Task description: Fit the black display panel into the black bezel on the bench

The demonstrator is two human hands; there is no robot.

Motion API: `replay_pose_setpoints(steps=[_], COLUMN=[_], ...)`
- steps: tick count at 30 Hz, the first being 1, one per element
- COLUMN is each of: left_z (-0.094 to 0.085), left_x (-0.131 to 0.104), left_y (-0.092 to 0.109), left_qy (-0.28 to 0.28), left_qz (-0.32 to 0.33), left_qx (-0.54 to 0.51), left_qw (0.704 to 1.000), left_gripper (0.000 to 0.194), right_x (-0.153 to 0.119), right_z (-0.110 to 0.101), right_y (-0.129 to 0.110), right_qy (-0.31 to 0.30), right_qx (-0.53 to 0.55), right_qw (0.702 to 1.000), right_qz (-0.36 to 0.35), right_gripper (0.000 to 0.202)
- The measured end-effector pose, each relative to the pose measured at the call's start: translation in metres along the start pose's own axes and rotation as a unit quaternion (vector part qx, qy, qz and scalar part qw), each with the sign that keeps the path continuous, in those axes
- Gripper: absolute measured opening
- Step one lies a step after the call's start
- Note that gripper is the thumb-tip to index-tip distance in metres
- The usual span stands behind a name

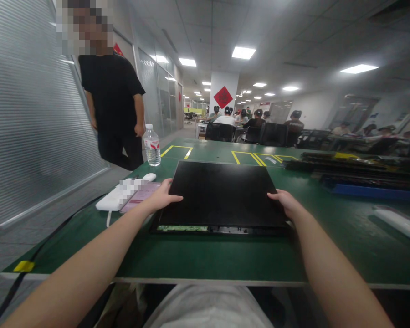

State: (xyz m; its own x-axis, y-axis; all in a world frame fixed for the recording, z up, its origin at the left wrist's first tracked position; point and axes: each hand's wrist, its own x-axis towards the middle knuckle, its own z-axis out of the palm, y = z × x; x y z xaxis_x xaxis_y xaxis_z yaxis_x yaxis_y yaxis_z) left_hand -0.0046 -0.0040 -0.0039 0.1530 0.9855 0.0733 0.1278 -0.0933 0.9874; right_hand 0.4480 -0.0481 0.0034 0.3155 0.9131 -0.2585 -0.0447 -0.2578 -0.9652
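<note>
A flat black screen panel lies over a black frame on the green table. Along the near edge a strip of green circuit board shows below the panel. My left hand grips the panel's left edge, its thumb on the top face. At the right edge my right hand holds the panel the same way. The fingers beneath the panel are hidden on both sides.
Left of the panel are a water bottle, a white device and a pinkish phone-like item. Black strips and a blue piece lie at right, beyond a white bar. A person stands at left.
</note>
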Motion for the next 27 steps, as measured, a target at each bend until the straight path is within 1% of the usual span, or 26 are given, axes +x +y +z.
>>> replay_pose_setpoints(steps=[3, 9, 14, 18, 23, 27], left_z=[0.001, 0.002, 0.003, 0.003, 0.003, 0.003], left_x=[-0.001, -0.005, -0.006, -0.006, -0.008, -0.008], left_y=[0.002, 0.007, 0.009, 0.01, 0.012, 0.012], left_qy=[0.002, -0.014, -0.017, -0.02, -0.018, -0.017], left_qz=[0.007, -0.017, -0.021, -0.013, -0.032, -0.035], left_qx=[-0.002, -0.015, -0.022, -0.033, -0.025, -0.028], left_qw=[1.0, 1.0, 0.999, 0.999, 0.999, 0.999], left_gripper=[0.08, 0.084, 0.086, 0.085, 0.085, 0.083], right_x=[0.003, 0.007, 0.007, 0.009, 0.011, 0.01], right_z=[-0.001, -0.004, -0.005, -0.005, -0.006, -0.005], right_y=[0.002, 0.004, 0.003, 0.003, 0.005, 0.004], right_qy=[-0.003, -0.002, 0.005, 0.006, 0.007, 0.011], right_qx=[0.002, 0.014, 0.033, 0.029, 0.024, 0.016], right_qw=[1.0, 1.0, 0.999, 1.0, 1.0, 1.0], right_qz=[0.001, 0.001, -0.001, -0.001, -0.006, -0.005], right_gripper=[0.022, 0.026, 0.027, 0.024, 0.027, 0.027])
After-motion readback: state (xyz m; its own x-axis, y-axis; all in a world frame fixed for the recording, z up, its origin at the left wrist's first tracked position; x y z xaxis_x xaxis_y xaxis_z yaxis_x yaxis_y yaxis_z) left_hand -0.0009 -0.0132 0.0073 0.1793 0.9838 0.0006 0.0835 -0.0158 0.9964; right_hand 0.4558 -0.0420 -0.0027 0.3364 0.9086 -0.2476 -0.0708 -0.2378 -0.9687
